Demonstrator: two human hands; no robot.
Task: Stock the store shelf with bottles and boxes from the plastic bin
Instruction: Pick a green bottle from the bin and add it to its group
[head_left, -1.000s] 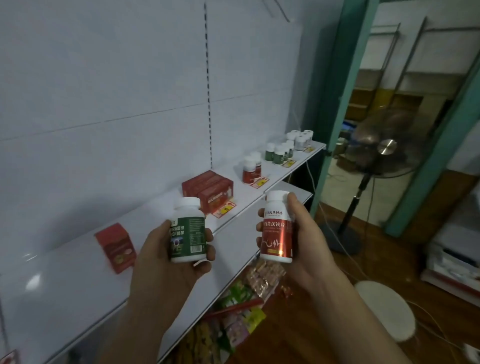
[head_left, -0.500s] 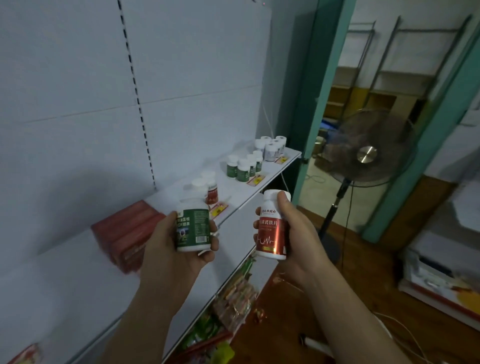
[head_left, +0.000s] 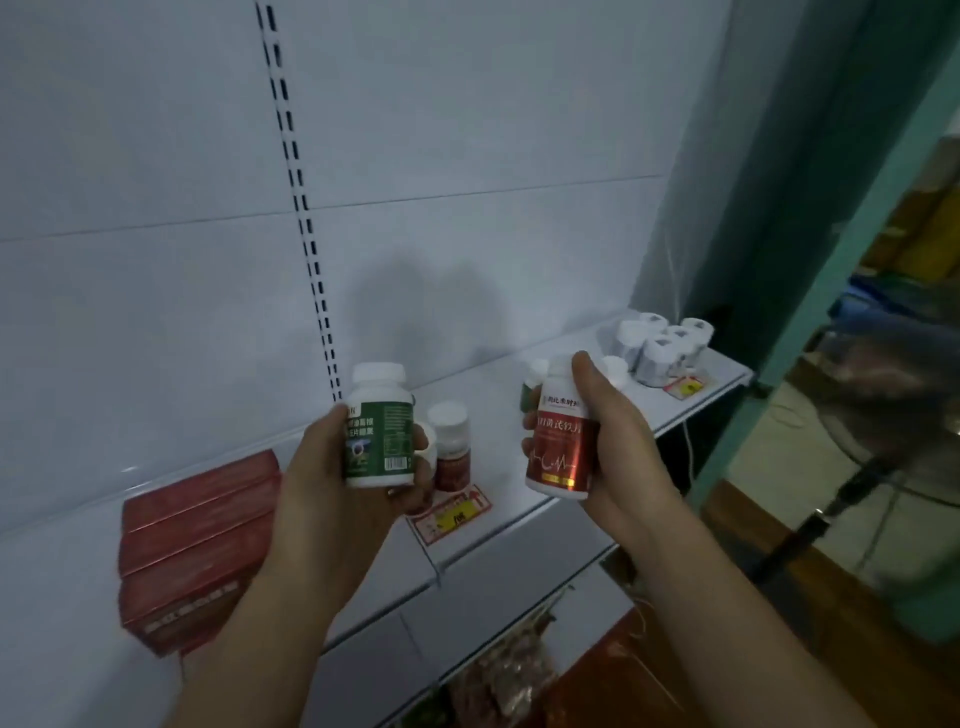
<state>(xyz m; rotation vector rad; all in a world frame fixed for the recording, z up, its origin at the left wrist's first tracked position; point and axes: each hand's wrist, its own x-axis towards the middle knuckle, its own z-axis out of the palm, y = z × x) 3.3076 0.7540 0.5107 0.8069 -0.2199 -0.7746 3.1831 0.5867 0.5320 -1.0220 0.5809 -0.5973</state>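
Observation:
My left hand (head_left: 332, 478) grips a white bottle with a green label (head_left: 379, 428), held upright above the white shelf (head_left: 519, 499). My right hand (head_left: 618, 441) grips a white bottle with a red label (head_left: 560, 447), thumb over its cap. Just behind the green bottle a red-labelled bottle (head_left: 451, 447) stands on the shelf. Stacked red boxes (head_left: 192, 540) lie on the shelf to the left. The plastic bin is out of view.
A cluster of white bottles (head_left: 660, 348) stands at the shelf's right end, with green-labelled bottles (head_left: 530, 384) partly hidden behind my right hand. Yellow-red price tags (head_left: 452, 512) sit on the shelf edge. Snack packets (head_left: 509, 680) fill the lower shelf. A standing fan (head_left: 872, 415) is at right.
The view has swung closer to the shelf and to the right. Both hands, still holding their bottles, now sit nearer the shelf by the red-labelled bottle.

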